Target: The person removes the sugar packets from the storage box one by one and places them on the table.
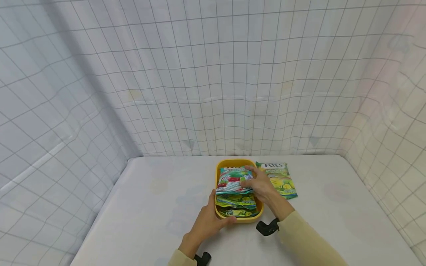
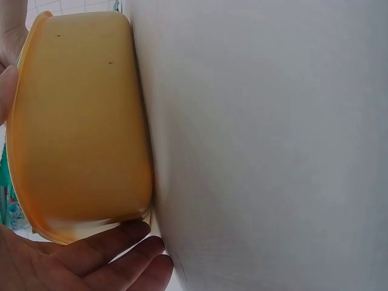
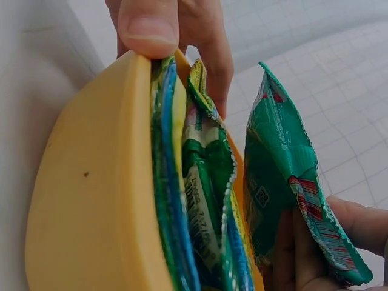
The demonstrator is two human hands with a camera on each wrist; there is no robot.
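Note:
A yellow plastic tub (image 1: pixel 246 220) stands on the table with several candy bags (image 1: pixel 237 200) inside, upright one behind another. My left hand (image 1: pixel 207 221) grips its near left corner, thumb on the front rim and fingers along the left side. In the left wrist view the fingers lie against the tub wall (image 2: pixel 85 121). My right hand (image 1: pixel 263 186) holds a green and red candy bag (image 1: pixel 231 180) by its right side, thumb on the front. Seen from the right wrist, this bag (image 3: pixel 276 151) tilts away behind the other bags, fingers behind it.
To the tub's right a green and yellow Fox's candy bag (image 1: pixel 281 181) lies flat on the white table (image 1: pixel 159 207). White grid-patterned curtains (image 1: pixel 233 92) enclose the table at the back and both sides.

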